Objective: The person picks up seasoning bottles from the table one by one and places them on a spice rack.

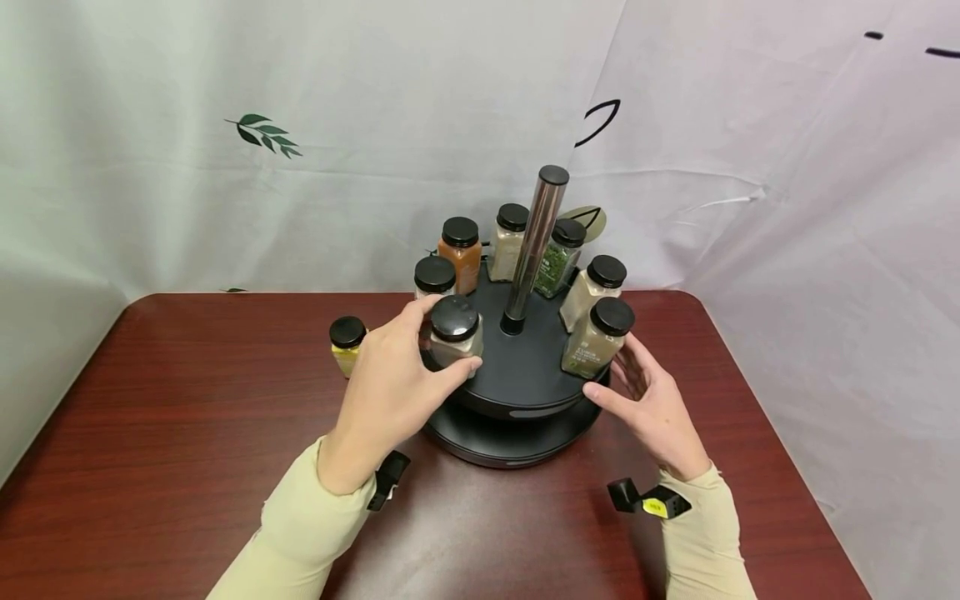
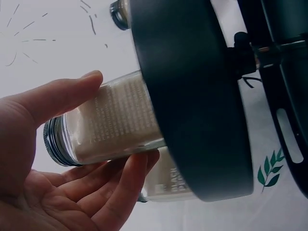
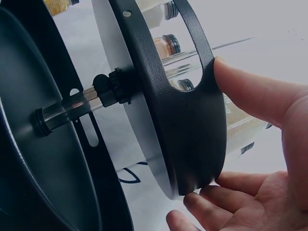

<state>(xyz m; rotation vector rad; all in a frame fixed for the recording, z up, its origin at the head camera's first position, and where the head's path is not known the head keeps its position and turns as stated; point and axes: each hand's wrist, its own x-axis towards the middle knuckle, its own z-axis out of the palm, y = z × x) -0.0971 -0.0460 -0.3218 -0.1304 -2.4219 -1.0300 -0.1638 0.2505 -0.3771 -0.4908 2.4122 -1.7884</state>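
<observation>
A two-tier round black spice rack point(image 1: 517, 385) stands on the table, a clear post rising from its middle. My left hand point(image 1: 392, 379) grips a spice jar point(image 1: 456, 350) with a black lid and pale powder at the upper tier's left front edge. In the left wrist view, thumb and fingers lie on opposite sides of that glass jar point(image 2: 118, 118), its base overlapped by the tier's wall. My right hand point(image 1: 651, 400) holds the upper tier's rim point(image 3: 195, 139) at the right, thumb on one edge and fingers at the other, beside a jar of greenish-brown powder point(image 1: 591, 348).
Several more jars ring the upper tier, among them an orange one point(image 1: 461, 258) and one with green flakes point(image 1: 557, 262). A yellow jar point(image 1: 347, 357) stands on the red-brown table point(image 1: 187, 433) left of the rack. A white curtain point(image 1: 375, 125) hangs behind.
</observation>
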